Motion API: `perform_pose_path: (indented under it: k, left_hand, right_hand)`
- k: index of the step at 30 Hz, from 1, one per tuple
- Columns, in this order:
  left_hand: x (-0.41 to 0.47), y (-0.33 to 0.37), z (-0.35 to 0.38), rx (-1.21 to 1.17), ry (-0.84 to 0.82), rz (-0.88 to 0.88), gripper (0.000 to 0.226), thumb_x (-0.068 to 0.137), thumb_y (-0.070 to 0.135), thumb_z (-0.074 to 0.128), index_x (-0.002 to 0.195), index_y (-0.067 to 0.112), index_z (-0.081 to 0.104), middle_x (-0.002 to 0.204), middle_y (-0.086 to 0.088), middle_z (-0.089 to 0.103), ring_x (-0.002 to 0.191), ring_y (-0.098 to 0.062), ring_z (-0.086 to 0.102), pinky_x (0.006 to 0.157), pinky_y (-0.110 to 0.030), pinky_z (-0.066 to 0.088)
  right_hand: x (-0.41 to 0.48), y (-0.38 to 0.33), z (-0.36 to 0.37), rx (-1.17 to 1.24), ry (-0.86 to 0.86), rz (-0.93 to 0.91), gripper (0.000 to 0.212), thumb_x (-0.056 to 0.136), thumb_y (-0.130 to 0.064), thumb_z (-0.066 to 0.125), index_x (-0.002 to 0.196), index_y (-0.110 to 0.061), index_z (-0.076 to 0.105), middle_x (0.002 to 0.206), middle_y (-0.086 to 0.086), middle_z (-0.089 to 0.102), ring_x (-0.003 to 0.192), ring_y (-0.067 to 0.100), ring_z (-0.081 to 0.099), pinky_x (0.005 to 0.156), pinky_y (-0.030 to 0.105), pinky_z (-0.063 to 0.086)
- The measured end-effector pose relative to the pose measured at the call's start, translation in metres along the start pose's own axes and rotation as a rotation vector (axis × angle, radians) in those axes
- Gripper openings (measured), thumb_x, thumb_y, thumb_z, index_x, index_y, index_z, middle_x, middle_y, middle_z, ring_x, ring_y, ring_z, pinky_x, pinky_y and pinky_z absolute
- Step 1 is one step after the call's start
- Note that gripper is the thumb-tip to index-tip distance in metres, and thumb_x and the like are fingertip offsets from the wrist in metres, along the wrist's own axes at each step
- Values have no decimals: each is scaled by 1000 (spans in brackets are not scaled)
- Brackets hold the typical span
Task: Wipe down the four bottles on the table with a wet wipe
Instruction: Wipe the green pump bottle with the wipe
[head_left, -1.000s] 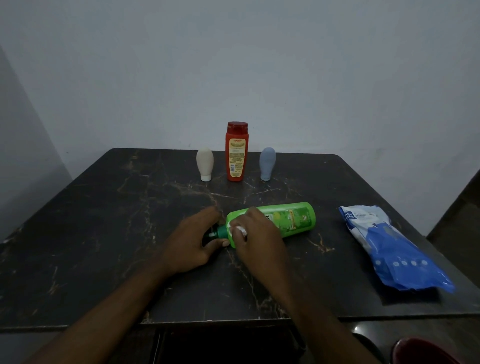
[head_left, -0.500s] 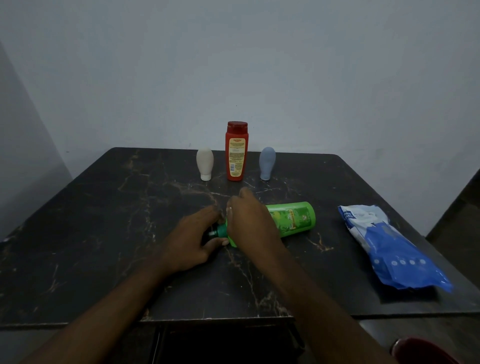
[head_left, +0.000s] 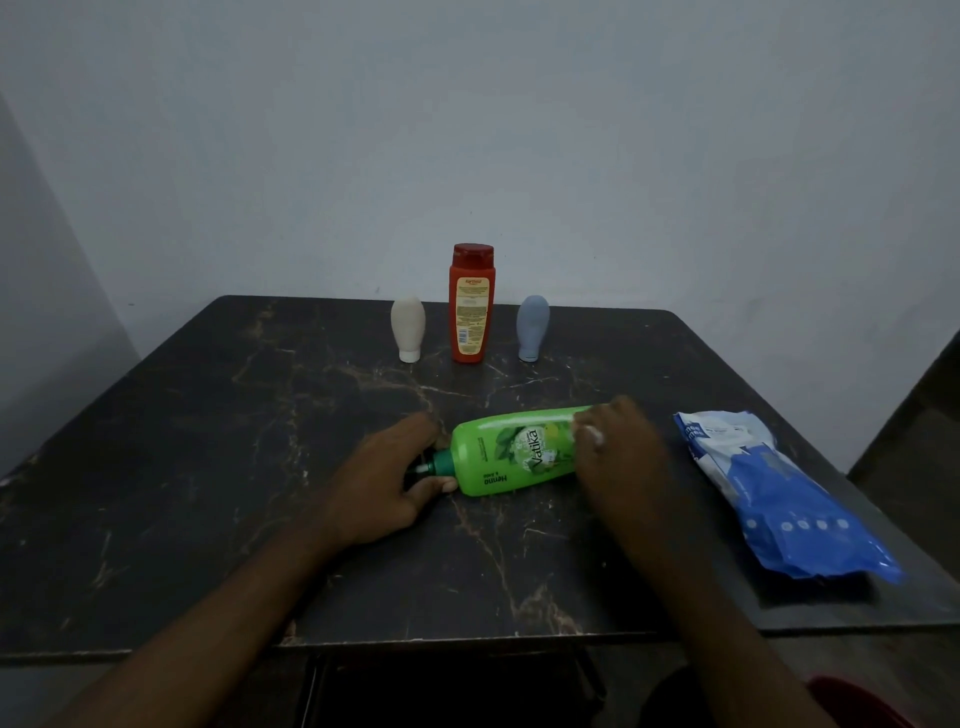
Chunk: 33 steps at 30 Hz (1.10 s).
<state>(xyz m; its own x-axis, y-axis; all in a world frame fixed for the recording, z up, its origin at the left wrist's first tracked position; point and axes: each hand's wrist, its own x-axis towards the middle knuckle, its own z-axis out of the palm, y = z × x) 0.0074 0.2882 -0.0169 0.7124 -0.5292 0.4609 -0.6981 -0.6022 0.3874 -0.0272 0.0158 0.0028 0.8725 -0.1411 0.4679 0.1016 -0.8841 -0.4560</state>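
Right now the green bottle (head_left: 511, 454) lies on its side on the dark table (head_left: 208, 467). The left hand (head_left: 384, 488) grips its cap end. The right hand (head_left: 618, 457) holds a white wipe (head_left: 594, 434) against its other end. A cream bottle (head_left: 408, 327), a red bottle (head_left: 471, 306) and a grey bottle (head_left: 532, 327) stand behind.

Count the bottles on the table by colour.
Green bottle: 1
Red bottle: 1
Cream bottle: 1
Grey-blue bottle: 1
Total: 4
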Motion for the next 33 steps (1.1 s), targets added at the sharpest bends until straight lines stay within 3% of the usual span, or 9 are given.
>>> perform_pose_path:
  k: [4,7,13,17,20,25,27,30,33]
  left_hand:
    - [1,1,3,13,10,5,27,85,37,75,96,29,52,89,18,51,77,-1,51,64,-20,41]
    - [1,1,4,7,17,3,27,85,38,75,97,26,54,89,14,53,77,-3,52,64,-27,46]
    - [-1,2,5,16,37,-12,29,85,37,77,94,28,50,87,17,51,77,-6,52,62,-23,43]
    - [0,3,4,13,35,-2,30,85,36,77,95,32,49,87,20,50,79,-4,52,62,-19,40]
    - [0,4,4,7,27,-5,27,86,38,74,97,27,51,89,16,52,78,-4,52,63,-26,45]
    - [0,6,3,9,29,0,27,86,42,67,97,22,53,89,11,53,76,-7,52,63,-35,48]
    - [0,6,3,13,29,4,27,86,42,67,98,22,53,90,11,53,76,-7,52,63,-35,48]
    - [0,6,2,18,29,18,25,87,40,67,97,23,52,89,11,52,76,-6,51,62,-34,47]
    - [0,6,1,17,29,11,25,87,40,67,97,23,52,89,11,52,76,-6,51,62,-34,47]
  right_hand:
    - [12,29,-14,28,71,142,16,95,-16,55,101,-10,69,105,10,61,89,16,55,73,22,43]
    - [4,14,-6,54,55,147,18,97,-20,49,98,-14,65,105,4,56,85,13,55,73,25,46]
    - [-25,-33,20,133,-28,-175,24,98,-18,49,115,-11,64,108,-2,51,86,8,55,77,24,51]
    - [-6,3,7,88,30,-22,20,98,-23,44,100,-21,65,100,-1,53,76,6,51,68,24,46]
    - [12,32,-8,0,74,108,24,99,-23,41,95,-20,64,100,5,59,76,5,48,61,13,35]
    - [6,10,-4,-22,69,42,19,95,-15,45,97,-12,64,100,7,53,84,20,55,78,38,50]
    - [-4,-15,5,5,20,-16,19,93,-11,49,105,-7,63,107,11,53,93,25,55,82,38,48]
    - [-15,-37,10,43,-79,-120,36,95,-13,50,131,-8,54,123,7,48,105,16,51,94,32,47]
    - [-11,-23,1,11,-71,-134,33,95,-13,50,127,-10,57,116,7,51,97,15,54,87,32,50]
